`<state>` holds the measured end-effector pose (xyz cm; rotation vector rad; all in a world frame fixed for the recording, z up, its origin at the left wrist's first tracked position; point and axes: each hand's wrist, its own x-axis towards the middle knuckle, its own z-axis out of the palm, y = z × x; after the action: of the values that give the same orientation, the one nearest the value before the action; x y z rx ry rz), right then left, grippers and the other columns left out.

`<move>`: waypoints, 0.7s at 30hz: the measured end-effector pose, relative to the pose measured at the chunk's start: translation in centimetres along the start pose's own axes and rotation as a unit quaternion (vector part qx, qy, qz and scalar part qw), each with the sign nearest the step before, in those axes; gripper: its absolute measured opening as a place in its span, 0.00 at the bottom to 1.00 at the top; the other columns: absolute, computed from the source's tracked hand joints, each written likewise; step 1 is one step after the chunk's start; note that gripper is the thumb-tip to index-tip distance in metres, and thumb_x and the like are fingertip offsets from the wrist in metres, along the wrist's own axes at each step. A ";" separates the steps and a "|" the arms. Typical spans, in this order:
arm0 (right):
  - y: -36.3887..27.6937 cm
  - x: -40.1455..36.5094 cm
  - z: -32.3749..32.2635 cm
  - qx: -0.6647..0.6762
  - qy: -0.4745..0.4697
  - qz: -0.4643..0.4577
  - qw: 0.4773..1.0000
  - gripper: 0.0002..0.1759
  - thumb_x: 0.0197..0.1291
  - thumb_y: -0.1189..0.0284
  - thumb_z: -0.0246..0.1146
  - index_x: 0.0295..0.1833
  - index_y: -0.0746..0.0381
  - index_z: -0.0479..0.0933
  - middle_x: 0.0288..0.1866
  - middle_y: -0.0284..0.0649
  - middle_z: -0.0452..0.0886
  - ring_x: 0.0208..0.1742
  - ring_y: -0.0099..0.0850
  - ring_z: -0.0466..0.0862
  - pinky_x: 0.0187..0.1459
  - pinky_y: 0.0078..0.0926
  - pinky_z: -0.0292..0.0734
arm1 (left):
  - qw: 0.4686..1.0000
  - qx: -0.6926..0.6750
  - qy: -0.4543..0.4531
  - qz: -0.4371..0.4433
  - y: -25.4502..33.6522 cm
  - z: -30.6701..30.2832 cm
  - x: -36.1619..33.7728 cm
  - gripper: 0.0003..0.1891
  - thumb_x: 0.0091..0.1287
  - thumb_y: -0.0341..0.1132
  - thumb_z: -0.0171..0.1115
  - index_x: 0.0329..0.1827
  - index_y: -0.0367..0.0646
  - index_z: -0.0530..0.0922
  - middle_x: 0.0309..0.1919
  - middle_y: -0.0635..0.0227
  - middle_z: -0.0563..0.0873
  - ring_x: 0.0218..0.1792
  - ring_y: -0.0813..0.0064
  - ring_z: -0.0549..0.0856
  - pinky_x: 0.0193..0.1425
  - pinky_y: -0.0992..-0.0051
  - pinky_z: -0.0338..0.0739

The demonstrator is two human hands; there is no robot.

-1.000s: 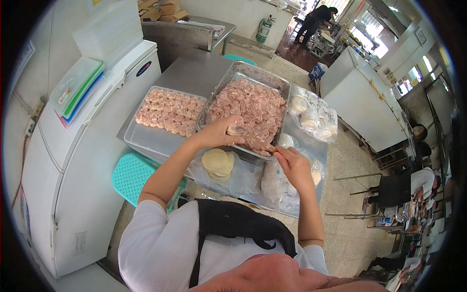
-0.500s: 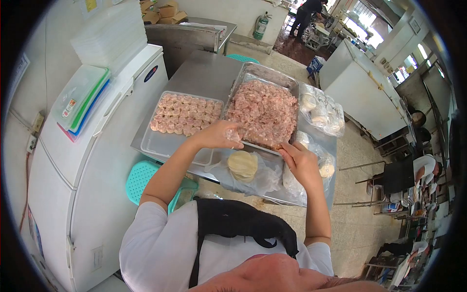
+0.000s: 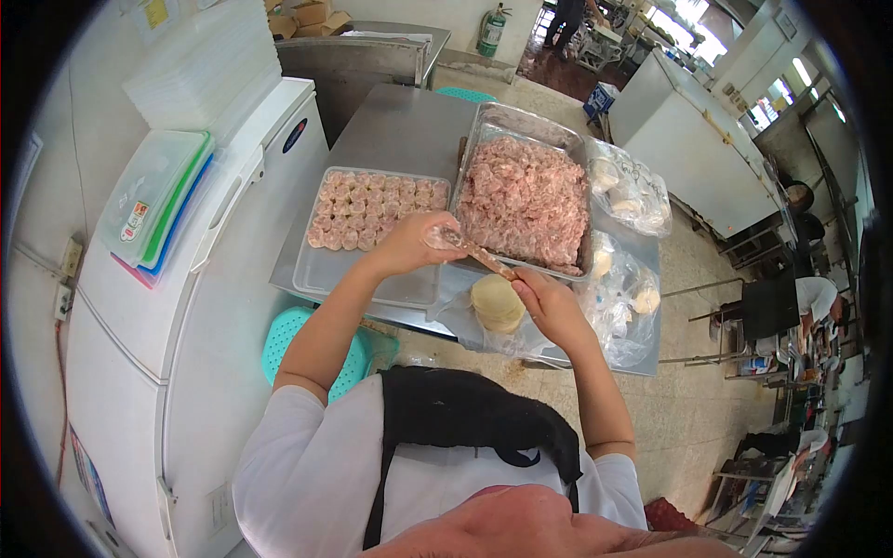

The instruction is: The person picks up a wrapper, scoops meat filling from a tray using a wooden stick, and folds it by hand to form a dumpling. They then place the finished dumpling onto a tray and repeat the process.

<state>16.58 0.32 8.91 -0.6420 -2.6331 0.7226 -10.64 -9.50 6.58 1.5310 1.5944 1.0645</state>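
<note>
My right hand [image 3: 549, 302] is closed around the handle of a narrow spatula [image 3: 488, 260], whose far end reaches my left hand [image 3: 423, 244]. The left fingers curl round something pale and small, too hidden to name. Behind the hands a deep metal pan [image 3: 589, 223] holds pinkish minced filling [image 3: 526, 195]. To the left, rows of small filled dumplings [image 3: 372, 206] cover the back part of a clear tray [image 3: 363, 290]. A stack of round pale wrappers [image 3: 498, 302] lies on plastic just below the spatula.
Plastic bags of pale rounds [image 3: 630, 186] and another bag [image 3: 619, 302] lie right of the pan on the metal table [image 3: 400, 121]. A white freezer [image 3: 219, 307] stands left, a turquoise stool [image 3: 288, 339] below the table. People are at the far right and back.
The spatula has come up out of the filling and now spans between my hands, its tip at my left hand. The view has shifted, so the table appears farther right.
</note>
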 end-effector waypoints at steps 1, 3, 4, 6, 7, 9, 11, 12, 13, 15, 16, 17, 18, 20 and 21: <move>0.1 -0.2 0.3 0.015 -0.005 0.014 1.000 0.14 0.69 0.65 0.58 0.53 0.63 0.78 0.44 0.51 0.83 0.47 0.50 0.82 0.47 0.38 0.77 | 1.000 0.011 0.013 -0.018 0.1 -0.6 -0.5 0.27 0.52 0.48 0.77 0.50 0.43 0.80 0.43 0.59 0.86 0.41 0.65 0.83 0.51 0.70 0.76; 0.6 -0.9 0.4 0.073 0.016 0.012 0.997 0.14 0.68 0.66 0.59 0.51 0.64 0.79 0.43 0.50 0.83 0.47 0.48 0.82 0.48 0.36 0.77 | 0.999 0.025 0.018 -0.042 -0.6 -1.4 -1.7 0.28 0.52 0.48 0.77 0.51 0.43 0.80 0.42 0.59 0.86 0.41 0.65 0.83 0.51 0.71 0.76; 1.0 -1.4 0.3 0.088 0.021 0.040 0.995 0.14 0.68 0.67 0.60 0.50 0.65 0.79 0.42 0.50 0.83 0.46 0.47 0.83 0.47 0.35 0.76 | 0.996 0.049 0.064 -0.035 -1.1 -1.7 -2.4 0.26 0.51 0.45 0.77 0.50 0.43 0.80 0.42 0.58 0.85 0.41 0.63 0.84 0.51 0.70 0.77; 3.0 -2.9 0.5 0.126 0.039 0.101 0.986 0.13 0.68 0.68 0.61 0.50 0.67 0.80 0.36 0.44 0.83 0.38 0.36 0.83 0.41 0.28 0.76 | 0.991 0.075 0.104 -0.029 -3.3 -2.0 -3.6 0.25 0.51 0.42 0.77 0.49 0.43 0.79 0.41 0.58 0.85 0.42 0.60 0.84 0.52 0.68 0.77; 3.4 -3.7 0.3 0.130 0.041 0.107 0.985 0.13 0.68 0.68 0.61 0.50 0.67 0.80 0.36 0.44 0.83 0.38 0.36 0.83 0.41 0.28 0.76 | 0.987 0.108 0.112 -0.032 -6.3 -1.6 -3.9 0.24 0.51 0.40 0.75 0.50 0.42 0.79 0.43 0.57 0.84 0.44 0.57 0.84 0.53 0.67 0.77; 3.9 -5.2 0.0 0.219 0.054 0.226 0.948 0.14 0.69 0.68 0.61 0.51 0.67 0.80 0.32 0.35 0.80 0.31 0.24 0.77 0.35 0.22 0.73 | 0.983 0.141 0.113 -0.033 -10.5 0.2 -4.0 0.24 0.51 0.38 0.74 0.51 0.42 0.78 0.45 0.56 0.84 0.45 0.54 0.84 0.54 0.65 0.77; 4.7 -6.5 0.1 0.231 0.074 0.237 0.941 0.13 0.70 0.68 0.60 0.52 0.66 0.81 0.29 0.29 0.75 0.29 0.17 0.71 0.32 0.17 0.69 | 0.965 0.210 0.155 0.034 -12.8 2.2 -4.2 0.24 0.52 0.37 0.70 0.54 0.42 0.77 0.52 0.53 0.83 0.49 0.50 0.83 0.55 0.62 0.77; 4.9 -7.1 0.0 0.248 0.084 0.250 0.932 0.13 0.70 0.68 0.60 0.52 0.66 0.81 0.29 0.29 0.75 0.29 0.17 0.71 0.32 0.17 0.68 | 0.966 0.211 0.149 0.034 -13.0 2.9 -4.0 0.24 0.52 0.37 0.70 0.54 0.42 0.77 0.52 0.53 0.83 0.49 0.50 0.83 0.55 0.62 0.77; 5.1 -7.5 0.0 0.264 0.095 0.262 0.924 0.13 0.70 0.68 0.60 0.52 0.65 0.81 0.28 0.28 0.75 0.29 0.18 0.71 0.32 0.17 0.68 | 0.974 0.194 0.120 -0.011 -13.0 3.7 -3.7 0.26 0.53 0.36 0.70 0.56 0.42 0.75 0.54 0.51 0.82 0.50 0.50 0.83 0.56 0.62 0.77; 5.3 -8.0 0.0 0.266 0.107 0.265 0.921 0.13 0.70 0.68 0.60 0.52 0.65 0.81 0.29 0.28 0.74 0.29 0.17 0.71 0.32 0.16 0.67 | 0.979 0.176 0.087 -0.056 -12.1 5.2 -3.3 0.27 0.54 0.36 0.70 0.58 0.42 0.74 0.55 0.50 0.81 0.51 0.49 0.82 0.56 0.62 0.77; 5.2 -8.2 -0.1 0.264 0.112 0.275 0.918 0.13 0.70 0.68 0.59 0.52 0.65 0.81 0.29 0.28 0.74 0.29 0.17 0.71 0.32 0.16 0.67 | 0.980 0.148 0.094 -0.097 -10.6 5.7 -3.2 0.29 0.55 0.36 0.70 0.61 0.42 0.71 0.56 0.49 0.80 0.53 0.48 0.82 0.57 0.61 0.76; 5.0 -8.4 -0.2 0.261 0.118 0.285 0.915 0.13 0.70 0.68 0.59 0.52 0.65 0.81 0.28 0.28 0.74 0.29 0.17 0.71 0.32 0.16 0.67 | 0.978 0.120 0.101 -0.138 -9.8 6.0 -3.0 0.32 0.56 0.35 0.69 0.65 0.42 0.69 0.56 0.48 0.80 0.54 0.48 0.81 0.58 0.61 0.75; 4.9 -8.5 -0.3 0.261 0.120 0.289 0.913 0.13 0.70 0.68 0.59 0.52 0.65 0.81 0.28 0.28 0.74 0.29 0.17 0.71 0.32 0.16 0.67 | 0.978 0.120 0.098 -0.137 -10.0 6.5 -2.8 0.32 0.56 0.35 0.69 0.65 0.42 0.69 0.56 0.48 0.80 0.54 0.48 0.81 0.58 0.61 0.75; 4.6 -8.7 -0.2 0.264 0.137 0.284 0.911 0.13 0.70 0.68 0.60 0.52 0.65 0.81 0.28 0.28 0.75 0.29 0.17 0.70 0.32 0.16 0.67 | 0.976 0.122 0.127 -0.125 -11.1 7.3 -2.4 0.37 0.58 0.34 0.68 0.72 0.43 0.62 0.58 0.45 0.78 0.56 0.46 0.80 0.58 0.59 0.75; 4.5 -8.8 -0.1 0.264 0.139 0.287 0.910 0.13 0.70 0.68 0.60 0.52 0.65 0.81 0.28 0.28 0.75 0.29 0.17 0.70 0.32 0.16 0.67 | 0.977 0.122 0.123 -0.124 -11.6 7.6 -2.1 0.37 0.58 0.34 0.68 0.72 0.43 0.62 0.58 0.45 0.78 0.56 0.46 0.80 0.58 0.59 0.75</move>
<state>25.52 -0.62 4.85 -1.2473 -1.8547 1.3289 -8.82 -10.52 -7.32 1.3432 2.0924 0.9750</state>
